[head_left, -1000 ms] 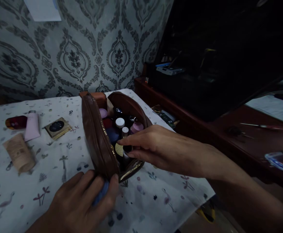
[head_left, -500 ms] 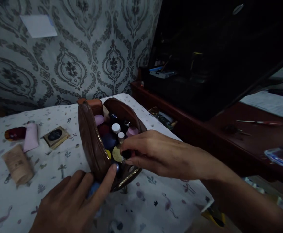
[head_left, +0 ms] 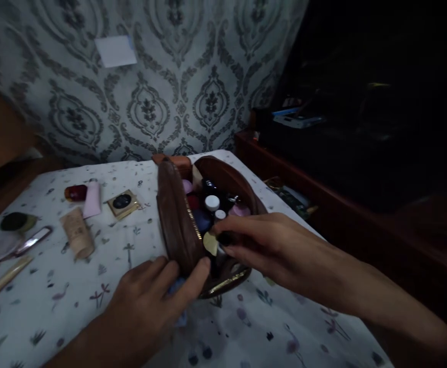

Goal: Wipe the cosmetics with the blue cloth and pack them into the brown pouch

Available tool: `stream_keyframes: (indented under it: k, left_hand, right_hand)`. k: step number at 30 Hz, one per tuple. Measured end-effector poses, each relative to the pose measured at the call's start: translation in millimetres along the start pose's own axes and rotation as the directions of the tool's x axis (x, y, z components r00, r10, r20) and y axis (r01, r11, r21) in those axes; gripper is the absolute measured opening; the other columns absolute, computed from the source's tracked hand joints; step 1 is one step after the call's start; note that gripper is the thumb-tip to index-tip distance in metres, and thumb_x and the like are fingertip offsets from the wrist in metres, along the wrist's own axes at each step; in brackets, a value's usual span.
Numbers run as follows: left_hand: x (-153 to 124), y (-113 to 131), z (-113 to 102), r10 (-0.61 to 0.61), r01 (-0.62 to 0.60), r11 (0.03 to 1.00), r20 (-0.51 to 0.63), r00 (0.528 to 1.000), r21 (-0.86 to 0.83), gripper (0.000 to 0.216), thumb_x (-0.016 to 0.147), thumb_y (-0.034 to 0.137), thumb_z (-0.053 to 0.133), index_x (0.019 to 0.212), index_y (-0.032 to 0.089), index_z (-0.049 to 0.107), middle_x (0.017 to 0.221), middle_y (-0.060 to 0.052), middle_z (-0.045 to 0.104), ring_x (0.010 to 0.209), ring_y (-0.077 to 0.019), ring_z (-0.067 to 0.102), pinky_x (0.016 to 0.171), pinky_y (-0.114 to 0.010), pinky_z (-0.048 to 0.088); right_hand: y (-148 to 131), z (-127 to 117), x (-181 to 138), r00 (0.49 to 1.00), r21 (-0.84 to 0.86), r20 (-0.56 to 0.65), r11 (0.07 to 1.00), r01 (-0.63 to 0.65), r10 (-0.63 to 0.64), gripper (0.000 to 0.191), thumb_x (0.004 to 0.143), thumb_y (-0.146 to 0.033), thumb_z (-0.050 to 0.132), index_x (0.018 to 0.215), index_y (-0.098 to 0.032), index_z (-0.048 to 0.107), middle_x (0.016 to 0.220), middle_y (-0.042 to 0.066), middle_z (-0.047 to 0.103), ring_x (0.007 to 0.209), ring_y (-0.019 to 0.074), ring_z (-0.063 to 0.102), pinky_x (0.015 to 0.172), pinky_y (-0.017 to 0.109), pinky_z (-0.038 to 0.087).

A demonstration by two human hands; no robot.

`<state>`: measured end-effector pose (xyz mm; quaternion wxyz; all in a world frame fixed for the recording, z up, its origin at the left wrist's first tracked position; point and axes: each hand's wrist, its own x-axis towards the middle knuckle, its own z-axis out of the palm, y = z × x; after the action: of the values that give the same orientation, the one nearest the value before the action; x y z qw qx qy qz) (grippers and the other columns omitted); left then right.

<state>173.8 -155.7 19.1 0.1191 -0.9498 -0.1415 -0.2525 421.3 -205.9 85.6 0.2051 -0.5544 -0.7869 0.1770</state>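
A brown cosmetic bag (head_left: 177, 220) stands unzipped on the cloth-covered table, packed with small bottles and jars. My left hand (head_left: 158, 291) grips its near left rim, the index finger bent over the edge and the other fingers curled. Something blue (head_left: 177, 286) shows partly under that hand; its kind is hidden. Inside the bag's mouth, my right hand (head_left: 261, 237) pinches a small dark-topped item (head_left: 226, 238) between thumb and fingers. Close by are a round pale-yellow item (head_left: 210, 243), a white-capped jar (head_left: 212, 203) and a smaller white cap (head_left: 219, 214).
Left of the bag lie a gold compact (head_left: 124, 203), a pink tube (head_left: 92, 199), a beige tube (head_left: 76, 233), a dark red bottle (head_left: 75, 192) and a shiny narrow case (head_left: 34, 240). Dark red furniture (head_left: 346, 220) with a big black screen (head_left: 392, 128) borders the table's right side.
The view has swung left, so the bag and both hands appear farther right and more items show at left. My right hand keeps its pinch in the bag; my left stays at the rim.
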Motion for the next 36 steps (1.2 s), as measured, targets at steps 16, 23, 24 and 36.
stream_keyframes:
  k: [16,23,24,36]
  left_hand:
    - [-7,0,5,0.012,-0.013,0.997,0.01,1.0,0.071,0.049,0.092,0.011,0.033,0.139,0.013,0.043,0.077,-0.004,0.06,0.069,-0.0198,0.058,0.057,-0.029,0.047]
    - [-12,1,6,0.0,-0.002,0.999,0.041,0.999,0.045,0.064,0.087,0.003,0.032,0.149,0.017,0.033,0.08,-0.004,0.06,0.071,-0.0191,0.058,0.058,-0.028,0.046]
    - [-14,0,6,0.004,-0.005,0.999,0.027,1.0,0.035,0.065,0.087,0.001,0.032,0.149,0.019,0.033,0.08,-0.004,0.059,0.071,-0.0184,0.057,0.058,-0.027,0.046]
    - [-69,-36,32,-0.07,0.086,0.995,0.258,0.964,-0.05,0.051,0.083,0.007,0.051,0.132,0.017,0.042,0.106,-0.01,0.063,0.094,-0.023,0.062,0.073,-0.033,0.054]
  right_hand:
    - [-9,2,-4,0.996,-0.029,-0.039,0.996,-0.086,0.085,0.02,0.095,-0.022,0.055,0.111,-0.018,0.067,0.088,0.005,0.068,0.074,0.0147,0.061,0.063,0.024,0.043]
    - [-5,14,-17,0.965,-0.037,-0.262,0.999,-0.033,0.022,0.034,0.095,-0.025,0.056,0.129,-0.02,0.059,0.1,0.007,0.067,0.075,0.0148,0.062,0.064,0.025,0.048]
    - [-6,18,-19,0.944,-0.035,-0.329,0.999,-0.018,0.006,0.032,0.095,-0.024,0.057,0.126,-0.02,0.06,0.1,0.007,0.067,0.074,0.0146,0.062,0.063,0.025,0.048]
    - [-32,84,-23,0.714,-0.175,-0.662,0.973,0.152,-0.23,0.022,0.091,-0.007,0.055,0.108,-0.019,0.062,0.075,0.001,0.062,0.061,0.0115,0.062,0.056,0.021,0.052]
